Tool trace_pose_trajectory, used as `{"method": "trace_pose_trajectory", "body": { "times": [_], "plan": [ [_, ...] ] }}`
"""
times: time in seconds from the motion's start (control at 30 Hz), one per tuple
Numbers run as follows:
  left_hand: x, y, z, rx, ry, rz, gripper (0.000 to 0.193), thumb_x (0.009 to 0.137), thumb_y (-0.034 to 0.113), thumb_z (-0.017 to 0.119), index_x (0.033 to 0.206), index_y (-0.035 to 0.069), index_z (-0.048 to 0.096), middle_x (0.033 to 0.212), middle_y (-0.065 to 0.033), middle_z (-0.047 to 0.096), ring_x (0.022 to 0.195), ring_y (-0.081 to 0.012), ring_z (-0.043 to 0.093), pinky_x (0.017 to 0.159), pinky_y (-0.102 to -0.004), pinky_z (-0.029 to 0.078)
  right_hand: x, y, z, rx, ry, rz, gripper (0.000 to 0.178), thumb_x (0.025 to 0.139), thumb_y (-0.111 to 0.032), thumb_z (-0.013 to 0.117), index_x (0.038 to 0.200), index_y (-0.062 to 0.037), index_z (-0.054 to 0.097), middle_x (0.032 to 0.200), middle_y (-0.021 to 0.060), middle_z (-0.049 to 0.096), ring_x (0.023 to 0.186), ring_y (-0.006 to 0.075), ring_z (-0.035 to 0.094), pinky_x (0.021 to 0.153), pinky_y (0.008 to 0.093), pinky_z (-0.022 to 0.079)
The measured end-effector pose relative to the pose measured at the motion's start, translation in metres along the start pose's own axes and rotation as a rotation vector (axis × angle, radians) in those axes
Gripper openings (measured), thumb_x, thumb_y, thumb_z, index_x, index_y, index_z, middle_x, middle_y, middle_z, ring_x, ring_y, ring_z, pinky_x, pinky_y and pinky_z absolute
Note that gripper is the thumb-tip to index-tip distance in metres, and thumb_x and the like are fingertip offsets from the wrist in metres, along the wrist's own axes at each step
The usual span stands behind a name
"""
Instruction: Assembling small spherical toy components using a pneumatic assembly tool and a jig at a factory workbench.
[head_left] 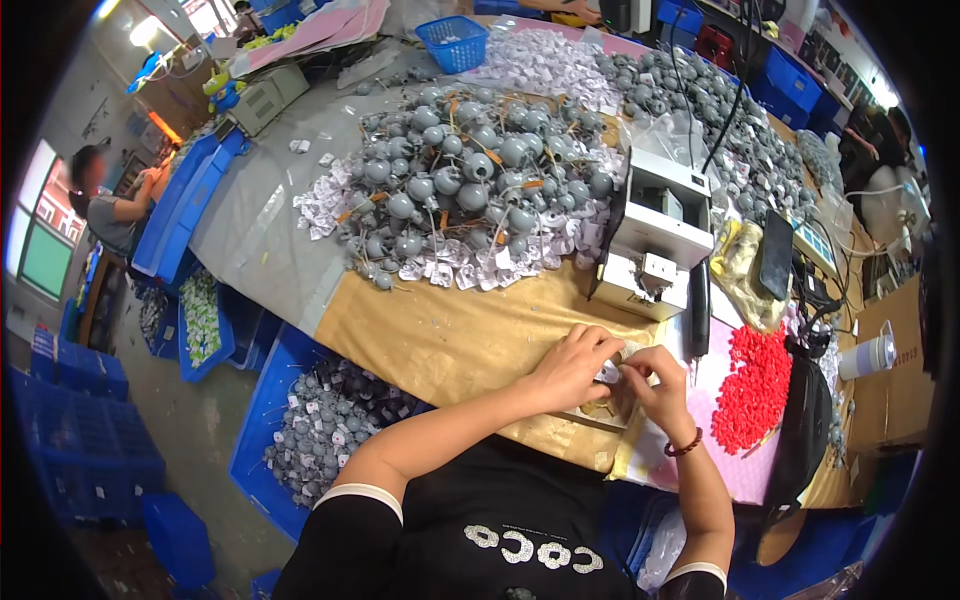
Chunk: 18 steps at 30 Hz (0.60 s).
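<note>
Near the front edge of the brown-covered table, my two hands meet over a small white part [607, 373]. My left hand [575, 368] is closed on it, its fingers bent over the piece from the left. On the right, my right hand [660, 388] is pinched close to the same part; whatever lies between its fingertips is too small to make out. Below the fingers a small flat block [600, 410] rests on the table, partly covered by them. A white box-shaped machine [655, 215] stands just beyond my hands.
A big heap of grey round pieces [450, 180] and white parts [465, 270] covers the table ahead. Red small parts [752, 390] lie on the right, near a dark phone [775, 255]. A blue bin [262, 450] of grey pieces stands lower left. Another person [105, 200] sits far left.
</note>
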<state>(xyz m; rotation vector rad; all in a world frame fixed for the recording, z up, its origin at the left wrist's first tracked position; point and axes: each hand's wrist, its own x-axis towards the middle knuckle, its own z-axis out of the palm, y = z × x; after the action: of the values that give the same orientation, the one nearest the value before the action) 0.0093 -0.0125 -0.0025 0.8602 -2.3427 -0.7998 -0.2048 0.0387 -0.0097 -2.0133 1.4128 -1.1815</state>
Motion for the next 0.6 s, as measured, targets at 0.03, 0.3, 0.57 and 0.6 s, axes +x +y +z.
{"method": "trace_pose_trajectory", "body": {
  "times": [0.03,0.3,0.57,0.6],
  "plan": [
    [0.003,-0.002,-0.006,-0.032,0.011,0.014,0.053,0.081,0.020,0.081,0.128,0.007,0.060,0.124,-0.0130,0.057,0.120,-0.0347,0.052,0.102,-0.0429,0.047,0.003,0.001,0.005,-0.065,0.003,-0.086,0.020,0.077,0.003,0.080,0.091,-0.0043,0.067,0.084,0.0063,0.067,0.071,0.0214,0.059,0.063,0.0332,0.048],
    [0.142,-0.029,-0.140,0.260,0.493,0.287,0.012,0.085,0.005,0.063,0.096,0.001,0.065,0.103,-0.0174,0.063,0.102,-0.0393,0.060,0.087,-0.0472,0.052,0.002,-0.006,0.015,-0.307,-0.012,-0.359,0.022,0.075,0.001,0.079,0.093,-0.0066,0.068,0.092,0.0081,0.071,0.083,0.0299,0.062,0.075,0.0409,0.050],
    [0.233,-0.118,-0.213,0.806,0.107,-0.396,0.035,0.088,0.008,0.064,0.122,0.017,0.071,0.131,-0.0142,0.064,0.129,-0.0321,0.057,0.103,-0.0561,0.044,-0.006,-0.003,0.024,-0.202,0.042,-0.311,0.024,0.074,0.008,0.076,0.094,-0.0036,0.068,0.096,0.0101,0.072,0.085,0.0318,0.061,0.078,0.0413,0.050],
    [0.234,-0.117,-0.213,0.805,0.040,-0.434,0.036,0.089,0.009,0.063,0.123,0.018,0.071,0.132,-0.0135,0.065,0.130,-0.0317,0.057,0.103,-0.0563,0.043,-0.008,-0.002,0.023,-0.213,0.047,-0.310,0.024,0.074,0.008,0.076,0.094,-0.0035,0.068,0.096,0.0100,0.072,0.086,0.0320,0.061,0.078,0.0414,0.050]
  ]
}}
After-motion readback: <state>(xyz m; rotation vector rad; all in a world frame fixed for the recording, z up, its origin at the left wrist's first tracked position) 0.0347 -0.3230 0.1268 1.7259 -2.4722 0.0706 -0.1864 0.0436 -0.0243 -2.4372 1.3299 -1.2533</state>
